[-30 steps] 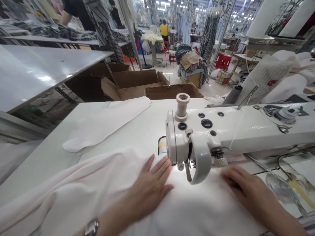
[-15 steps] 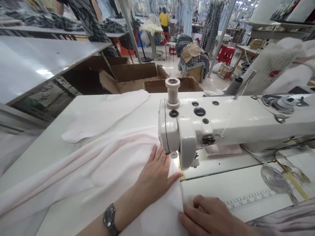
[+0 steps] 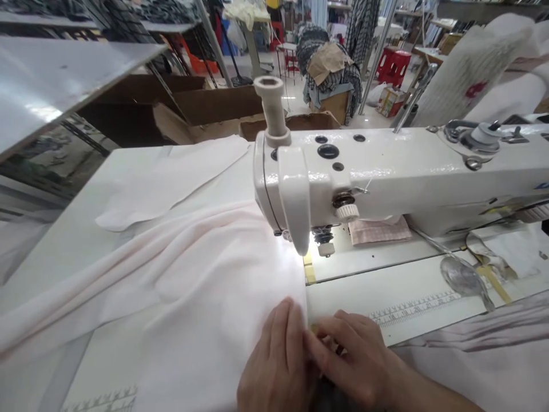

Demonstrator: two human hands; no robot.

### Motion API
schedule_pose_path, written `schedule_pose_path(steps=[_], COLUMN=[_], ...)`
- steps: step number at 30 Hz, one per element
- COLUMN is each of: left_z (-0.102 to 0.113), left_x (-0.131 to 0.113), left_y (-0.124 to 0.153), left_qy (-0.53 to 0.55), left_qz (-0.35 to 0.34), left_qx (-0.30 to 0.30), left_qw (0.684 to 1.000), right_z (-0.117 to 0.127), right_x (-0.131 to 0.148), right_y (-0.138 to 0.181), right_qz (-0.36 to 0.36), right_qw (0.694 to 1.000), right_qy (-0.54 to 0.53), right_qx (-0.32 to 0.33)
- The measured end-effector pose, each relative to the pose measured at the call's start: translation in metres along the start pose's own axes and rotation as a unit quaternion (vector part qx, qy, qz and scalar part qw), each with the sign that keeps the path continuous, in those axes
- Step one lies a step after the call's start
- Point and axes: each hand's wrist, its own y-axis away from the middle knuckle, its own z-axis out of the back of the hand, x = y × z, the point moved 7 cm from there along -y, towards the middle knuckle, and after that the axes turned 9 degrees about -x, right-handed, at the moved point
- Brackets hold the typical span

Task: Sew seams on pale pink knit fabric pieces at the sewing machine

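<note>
A large pale pink fabric piece (image 3: 206, 286) lies under the needle area of a white sewing machine (image 3: 386, 166), its right edge running straight toward me. My left hand (image 3: 277, 357) rests on this fabric near that edge, fingers stretched out side by side; its thumb is hidden. Right beside it, my right hand (image 3: 354, 357) has thumb and index finger pinched at the fabric's edge, the other fingers curled. The machine's light shines on the cloth by the presser foot, which the machine head hides.
Another pale pink cut piece (image 3: 171, 180) lies at the back left. A small pink folded cloth (image 3: 380, 230), a measuring scale (image 3: 412, 309) and a metal spoon-like piece (image 3: 463, 277) are to the right. Cardboard boxes (image 3: 214, 106) stand behind the table.
My left hand has drawn back from beside the needle toward me and now sits against my right hand. My right hand has moved slightly up at the fabric edge. The view has tilted down.
</note>
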Motion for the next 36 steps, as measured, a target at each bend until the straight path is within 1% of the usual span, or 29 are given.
schedule_pose_path(steps=[2,4,6,8,11,13,15,17,18,19,20,21,23,26,28,30,32,34,36], left_z=[-0.004,-0.002,0.001,0.003,0.006,0.009,0.012,0.014,0.014,0.013,0.011,0.007,-0.008,-0.035,-0.048,-0.052,-0.053,-0.055,-0.057], left_x=[0.004,0.007,0.009,0.011,0.015,0.015,0.013,0.011,0.013,0.015,0.019,0.023,0.032,0.047,0.054,0.057,0.056,0.052,0.048], left_y=[-0.006,-0.011,-0.012,-0.010,-0.006,-0.005,-0.007,-0.010,-0.014,-0.020,-0.026,-0.034,-0.048,-0.054,-0.048,-0.042,-0.039,-0.038,-0.039], left_qy=[-0.026,0.006,0.077,0.139,0.161,0.136,0.093,0.077,0.091,0.118,0.153,0.185,0.204,0.131,0.094,0.082,0.072,0.064,0.058], left_qz=[0.063,0.087,0.083,0.077,0.070,0.037,-0.043,-0.131,-0.158,-0.170,-0.168,-0.159,-0.132,-0.082,-0.058,-0.059,-0.080,-0.109,-0.124], left_qx=[-0.030,-0.073,-0.094,-0.093,-0.090,-0.076,-0.040,0.020,0.055,0.088,0.113,0.125,0.113,0.061,0.054,0.058,0.075,0.097,0.111], left_qw=[0.997,0.993,0.989,0.983,0.980,0.987,0.994,0.988,0.982,0.974,0.967,0.962,0.963,0.986,0.992,0.993,0.991,0.987,0.984], right_z=[0.001,0.002,0.001,-0.001,-0.007,-0.008,-0.008,-0.008,-0.009,-0.010,-0.010,-0.010,-0.007,-0.006,-0.005,-0.005,-0.005,-0.006,-0.006], right_x=[0.004,0.006,0.008,0.009,0.010,0.010,0.009,0.007,0.005,0.002,0.000,-0.002,-0.004,-0.003,-0.002,-0.001,-0.001,-0.001,-0.001], right_y=[0.000,0.000,0.001,0.002,0.005,0.005,0.002,0.000,-0.001,-0.001,-0.001,-0.001,-0.001,0.003,0.006,0.008,0.009,0.009,0.010], right_qz=[-0.017,-0.034,-0.048,-0.056,-0.059,-0.052,-0.028,0.003,0.018,0.032,0.046,0.061,0.092,0.140,0.170,0.190,0.198,0.193,0.182], right_qw=[0.999,0.998,0.998,0.997,0.998,0.998,0.999,0.999,0.997,0.995,0.992,0.990,0.988,0.982,0.977,0.972,0.969,0.969,0.970], right_qy=[0.006,0.011,-0.003,-0.022,-0.030,-0.026,-0.019,-0.008,0.000,0.010,0.018,0.025,0.035,0.038,0.028,0.017,0.012,0.014,0.018], right_qx=[-0.028,-0.044,-0.049,-0.040,-0.018,-0.012,0.001,0.043,0.071,0.098,0.114,0.123,0.118,0.120,0.129,0.139,0.145,0.154,0.160])
